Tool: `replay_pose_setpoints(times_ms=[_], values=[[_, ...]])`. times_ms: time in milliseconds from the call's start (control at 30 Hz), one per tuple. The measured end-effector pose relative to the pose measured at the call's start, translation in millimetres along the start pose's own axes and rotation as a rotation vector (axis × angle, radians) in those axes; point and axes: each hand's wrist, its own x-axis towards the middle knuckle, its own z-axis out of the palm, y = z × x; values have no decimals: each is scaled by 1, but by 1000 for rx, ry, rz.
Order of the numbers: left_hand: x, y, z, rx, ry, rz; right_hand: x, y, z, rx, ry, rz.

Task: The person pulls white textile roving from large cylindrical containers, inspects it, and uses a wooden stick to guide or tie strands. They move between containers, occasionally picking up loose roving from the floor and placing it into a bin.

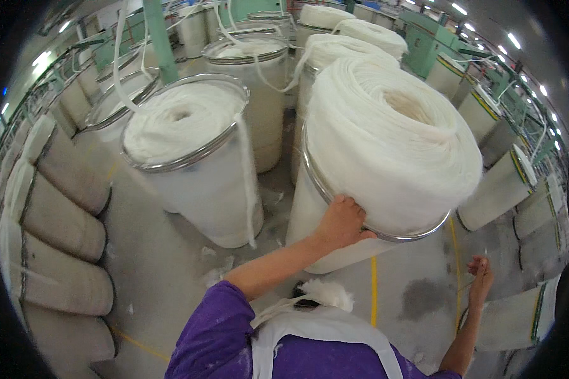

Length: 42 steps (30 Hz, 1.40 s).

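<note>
A tall white sliver can with a shiny metal rim stands in front of me. A thick coil of white fibre sliver bulges high above it, with a hole in its top. My left hand is closed over the near rim of this can, fingers against the base of the coil. My right hand hangs apart at the lower right, its fingers bent together; anything in them is too small to make out. A tuft of loose white fibre lies against my chest, by the white apron straps.
Another sliver can stands to the left, a sliver strand hanging down its side. More filled cans stand behind. Cans line the left side, others the right. Green machine posts rise behind. Fibre scraps and yellow lines mark the floor.
</note>
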Motion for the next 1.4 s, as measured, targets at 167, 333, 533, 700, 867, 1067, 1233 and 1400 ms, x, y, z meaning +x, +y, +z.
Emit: replay_pose_setpoints(times_ms=[167, 333, 533, 700, 867, 1067, 1233, 1400], values=[[37, 11, 34, -240, -86, 174, 74, -60, 5, 30, 157, -31], [47, -2, 40, -305, 107, 494, 164, -165, 55, -103, 29, -256], [21, -94, 31, -681, 107, 659, 263, -277, 185, -427, -193, -579], [-51, -221, 38, -727, -129, 266, 339, -328, 304, -623, -323, -412], [-136, -327, 32, -689, -456, -228, 376, -338, 360, -765, -362, -481], [-202, -356, 36, -763, -387, -390, 385, -349, 366, -785, -368, -418], [-169, -340, 43, -731, -398, -281, 342, -414, 339, -588, -217, -530], [-116, -319, 29, -920, -187, -340, 210, -444, 317, -303, -265, -758]])
